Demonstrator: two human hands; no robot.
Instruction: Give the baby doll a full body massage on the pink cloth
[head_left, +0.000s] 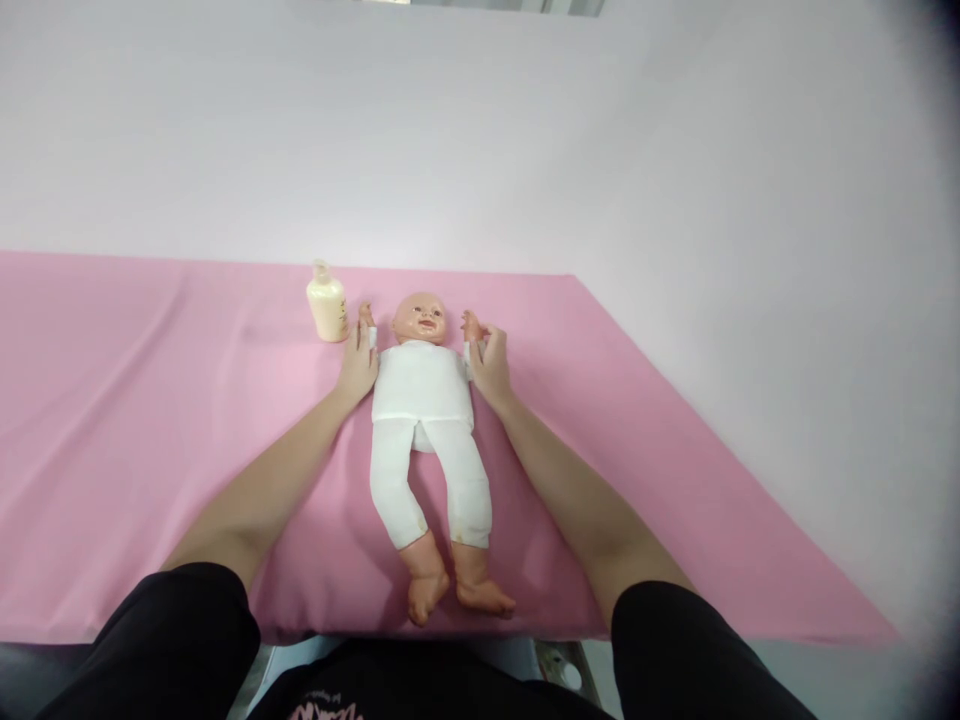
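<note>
Left hand [357,362]: clasped on raised left-side arm of one plastic baby doll in white cloth suit [424,400]. Right hand [490,363]: clasped on opposite arm. Doll supine, mid pink smooth sheet-covered table [135,420], feet near front edge; wide bare sheet either side. One cream pump bottle [327,303] upright, beside left hand.

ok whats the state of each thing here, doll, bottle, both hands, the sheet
doll: lying face up, arms raised beside its head, dressed in white
bottle: upright, cap on
left hand: gripping the doll's arm
right hand: gripping the doll's other arm
pink sheet: spread flat, lightly creased
</note>
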